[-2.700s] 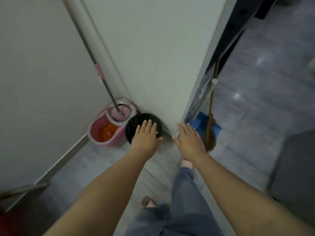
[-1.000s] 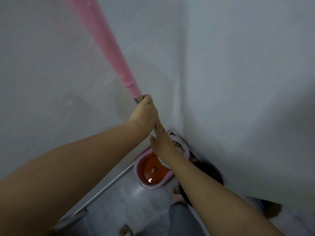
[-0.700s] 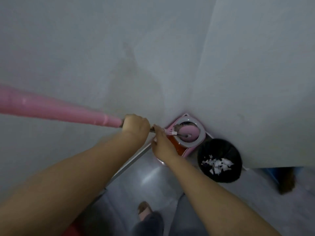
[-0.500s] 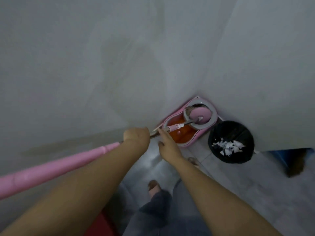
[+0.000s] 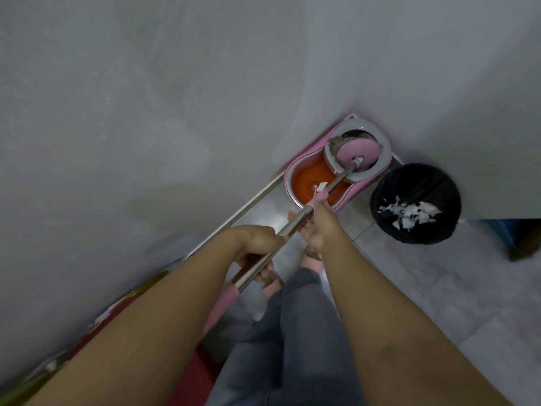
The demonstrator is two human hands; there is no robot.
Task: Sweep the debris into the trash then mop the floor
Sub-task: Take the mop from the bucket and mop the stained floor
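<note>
While left hand [image 5: 257, 241], right hand [image 5: 317, 227] grip steel mop shaft [image 5: 293, 223] — pink head [image 5: 360, 149], seemingly grey-fringed, tilts in bucket [image 5: 385, 155].

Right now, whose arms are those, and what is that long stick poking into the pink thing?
Nobody built a machine here. A person wears a camera on their head, looking down, so the two arms are their own. The left hand and the right hand both grip the shiny mop pole. Its round pink mop head sits in the ring at one end of the pink bucket, which holds orange-looking water. Beside the bucket stands a black bin with white scraps inside. Everything stands on the grey tiled floor in a corner.
</note>
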